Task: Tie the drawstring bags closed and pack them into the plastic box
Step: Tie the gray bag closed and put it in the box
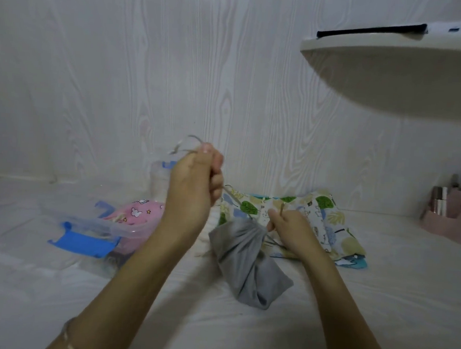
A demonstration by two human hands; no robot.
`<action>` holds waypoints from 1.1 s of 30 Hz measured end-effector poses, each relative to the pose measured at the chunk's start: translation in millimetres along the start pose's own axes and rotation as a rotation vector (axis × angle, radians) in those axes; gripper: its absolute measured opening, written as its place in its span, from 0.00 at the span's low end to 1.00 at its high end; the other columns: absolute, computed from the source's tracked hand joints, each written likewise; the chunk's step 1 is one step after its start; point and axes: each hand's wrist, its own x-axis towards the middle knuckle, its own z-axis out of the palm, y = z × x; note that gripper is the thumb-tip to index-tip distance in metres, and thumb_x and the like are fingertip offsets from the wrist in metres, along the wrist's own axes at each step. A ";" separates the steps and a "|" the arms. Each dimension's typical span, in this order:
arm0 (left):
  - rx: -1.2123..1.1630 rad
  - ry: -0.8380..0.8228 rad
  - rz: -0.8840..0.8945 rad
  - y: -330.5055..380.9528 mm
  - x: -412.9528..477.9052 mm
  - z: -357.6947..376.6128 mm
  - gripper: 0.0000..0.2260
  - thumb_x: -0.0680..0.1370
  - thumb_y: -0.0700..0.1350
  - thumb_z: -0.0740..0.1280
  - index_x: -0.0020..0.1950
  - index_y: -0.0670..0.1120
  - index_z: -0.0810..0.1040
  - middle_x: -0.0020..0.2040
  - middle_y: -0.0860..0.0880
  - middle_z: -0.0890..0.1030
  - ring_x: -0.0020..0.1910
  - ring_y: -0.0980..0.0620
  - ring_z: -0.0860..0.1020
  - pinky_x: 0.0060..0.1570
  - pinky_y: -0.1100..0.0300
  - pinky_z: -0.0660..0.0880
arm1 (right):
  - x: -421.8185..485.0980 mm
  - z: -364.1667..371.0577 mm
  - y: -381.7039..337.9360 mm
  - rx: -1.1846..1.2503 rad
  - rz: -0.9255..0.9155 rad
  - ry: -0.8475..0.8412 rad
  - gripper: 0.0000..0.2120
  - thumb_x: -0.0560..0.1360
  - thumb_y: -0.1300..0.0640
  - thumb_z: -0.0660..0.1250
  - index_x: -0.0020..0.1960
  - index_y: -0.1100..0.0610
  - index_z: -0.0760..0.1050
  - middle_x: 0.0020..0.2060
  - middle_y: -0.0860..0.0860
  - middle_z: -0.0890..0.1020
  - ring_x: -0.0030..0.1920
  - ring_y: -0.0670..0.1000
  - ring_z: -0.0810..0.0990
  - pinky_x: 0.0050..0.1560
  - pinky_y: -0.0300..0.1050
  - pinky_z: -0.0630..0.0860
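A white wood-grain wall [122, 73] fills the far side of the scene, and a white sheet-covered bed [241, 331] spreads across the near half. A pale rounded shelf [405, 77] juts in at the upper right with a dark strip lying on top of it. At the far right of the bed stands a pink organiser [449, 222] holding small cosmetic items.

Right of centre lies a leaf-print bag [321, 220], flat against the sheet near the wall. In front of it, touching its near edge, rests the grey drawstring bag [245, 261], its mouth gathered into tight pleats and pointing far. To the left sits the clear plastic box [123, 228] with blue clips, its lid [85, 242] lying just beside it, and a pink bag [138, 212] with white animal and star prints already inside.

The left hand [193, 183] is raised above the bags, fingers closed on the drawstring cord [233, 198], which runs taut from the fist down to the grey bag's neck; loose cord ends curl out above the fist. The right hand [288, 226] is low beside the gathered neck, pinched on another strand of cord. A thin bangle [69, 340] circles the left wrist.
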 end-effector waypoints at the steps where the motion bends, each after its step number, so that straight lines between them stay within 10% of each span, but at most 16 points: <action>1: 0.016 -0.148 -0.066 0.7 4.4 3.0 0.18 0.84 0.45 0.52 0.34 0.48 0.66 0.25 0.55 0.63 0.22 0.60 0.59 0.20 0.70 0.57 | 1.0 -2.9 -3.8 -0.010 -0.002 -0.045 0.18 0.78 0.54 0.62 0.31 0.59 0.73 0.26 0.52 0.71 0.27 0.49 0.69 0.33 0.45 0.62; 8: 0.169 -0.692 -0.295 2.3 42.8 31.3 0.16 0.84 0.49 0.52 0.41 0.47 0.73 0.28 0.53 0.68 0.24 0.57 0.60 0.25 0.64 0.53 | -11.3 -7.7 -69.8 -0.014 -0.159 -0.408 0.05 0.74 0.59 0.69 0.41 0.56 0.81 0.36 0.51 0.81 0.35 0.45 0.75 0.36 0.39 0.71; 12: 0.307 -0.488 -0.325 -8.6 52.2 37.9 0.17 0.84 0.48 0.53 0.43 0.44 0.76 0.34 0.52 0.72 0.26 0.58 0.63 0.22 0.67 0.57 | -26.1 -10.4 -77.8 0.400 -0.156 -0.632 0.14 0.70 0.66 0.61 0.32 0.52 0.79 0.26 0.47 0.73 0.26 0.43 0.64 0.26 0.37 0.57; 15: 0.356 -0.378 -0.382 -18.9 51.4 31.0 0.18 0.84 0.48 0.53 0.47 0.41 0.78 0.39 0.49 0.72 0.29 0.56 0.66 0.22 0.68 0.63 | -26.4 -7.0 -68.2 0.849 -0.083 -0.739 0.04 0.65 0.63 0.61 0.38 0.61 0.73 0.32 0.55 0.74 0.29 0.46 0.64 0.27 0.39 0.52; 20: 0.651 -0.394 -0.317 -27.9 34.1 12.1 0.25 0.83 0.57 0.49 0.56 0.41 0.79 0.48 0.44 0.82 0.46 0.50 0.80 0.48 0.60 0.74 | -30.7 -2.7 -58.9 0.919 -0.098 -0.645 0.15 0.81 0.57 0.58 0.42 0.60 0.79 0.30 0.54 0.77 0.29 0.46 0.64 0.26 0.38 0.52; 26: 0.815 -0.476 -0.128 -48.6 15.3 -6.4 0.35 0.74 0.71 0.45 0.45 0.44 0.79 0.37 0.49 0.83 0.39 0.52 0.82 0.50 0.49 0.77 | -36.4 2.7 -63.0 0.970 -0.054 -0.414 0.14 0.81 0.58 0.56 0.42 0.61 0.75 0.27 0.52 0.72 0.26 0.45 0.64 0.24 0.38 0.51; 33: 1.067 -0.428 0.235 -49.4 6.9 -17.0 0.19 0.83 0.55 0.49 0.45 0.50 0.75 0.39 0.52 0.79 0.40 0.51 0.78 0.47 0.48 0.74 | -41.6 -2.7 -68.2 0.910 -0.073 -0.320 0.15 0.81 0.58 0.58 0.37 0.60 0.73 0.27 0.55 0.74 0.24 0.45 0.63 0.21 0.35 0.55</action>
